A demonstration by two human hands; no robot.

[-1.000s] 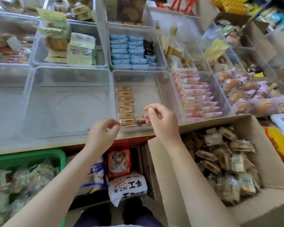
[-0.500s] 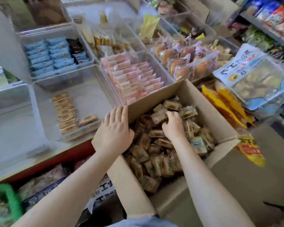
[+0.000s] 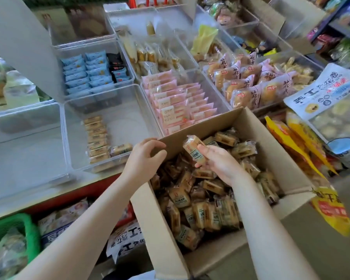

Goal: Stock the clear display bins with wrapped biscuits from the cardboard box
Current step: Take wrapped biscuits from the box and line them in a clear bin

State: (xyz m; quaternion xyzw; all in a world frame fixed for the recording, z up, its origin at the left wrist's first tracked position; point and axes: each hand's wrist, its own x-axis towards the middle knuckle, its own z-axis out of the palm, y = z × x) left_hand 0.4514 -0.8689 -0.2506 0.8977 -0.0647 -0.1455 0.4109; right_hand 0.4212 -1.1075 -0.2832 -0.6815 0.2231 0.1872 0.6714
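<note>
Right hand [image 3: 220,162] grips wrapped biscuit [image 3: 193,147] above cardboard box [image 3: 162,239].

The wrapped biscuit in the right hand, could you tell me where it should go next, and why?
Probably carry the wrapped biscuit left, out over the cardboard box wall, and set it in the clear bin. The right hand holds it lifted above the box, and that bin's row of matching biscuits has one lying beside it, with bare floor to fill.

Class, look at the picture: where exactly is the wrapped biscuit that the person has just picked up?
The wrapped biscuit is in the right hand, above the cardboard box, near its far-left corner beside the left hand.
</note>
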